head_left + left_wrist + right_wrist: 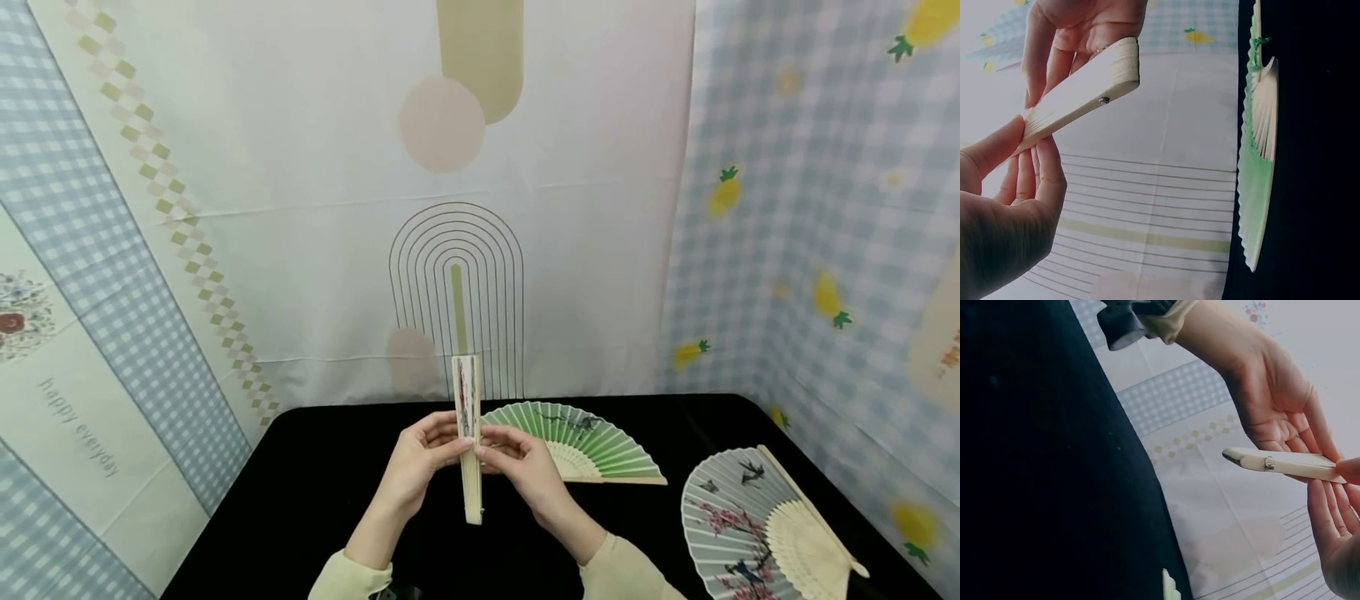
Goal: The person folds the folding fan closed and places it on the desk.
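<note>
- Fingers of the left hand (417, 467) and right hand (525, 467) pinch a closed folding fan (468, 433) from both sides, holding it upright above the table, rivet end down.
- Its pale wooden slats are stacked flat, smooth, with a small metal rivet.
- Behind the right hand an open green fan (592, 446) lies pleated; a white blossom-painted fan (750, 525) lies well apart, near the right edge.
- The black table (315, 467) meets printed cloth backdrops (300, 208); bare tabletop lies to the left.
</note>
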Demonstrator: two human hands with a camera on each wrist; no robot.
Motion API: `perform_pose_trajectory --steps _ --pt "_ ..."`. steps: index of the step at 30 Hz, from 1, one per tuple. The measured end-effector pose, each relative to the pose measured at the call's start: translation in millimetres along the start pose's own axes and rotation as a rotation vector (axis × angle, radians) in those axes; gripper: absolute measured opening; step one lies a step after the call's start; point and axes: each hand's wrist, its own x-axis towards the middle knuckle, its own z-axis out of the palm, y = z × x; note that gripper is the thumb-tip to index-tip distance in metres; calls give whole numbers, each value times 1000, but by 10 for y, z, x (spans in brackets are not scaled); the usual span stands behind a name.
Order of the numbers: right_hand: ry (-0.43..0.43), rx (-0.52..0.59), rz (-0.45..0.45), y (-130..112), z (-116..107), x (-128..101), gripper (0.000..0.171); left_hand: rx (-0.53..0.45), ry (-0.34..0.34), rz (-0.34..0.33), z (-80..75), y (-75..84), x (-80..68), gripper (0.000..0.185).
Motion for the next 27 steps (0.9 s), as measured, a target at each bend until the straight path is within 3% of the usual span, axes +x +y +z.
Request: perform_pose_trajectory --steps 10,17,27 --pt "-69 26 51 98 140 -83 48 -3 40 -32 -147 47 -59 43" --pt "-140 20 62 109 214 -71 43 -30 137 -29 -280 105 -59 30" --pt "-205 19 116 260 337 -58 39 9 223 -73 -521 145 -52 35"
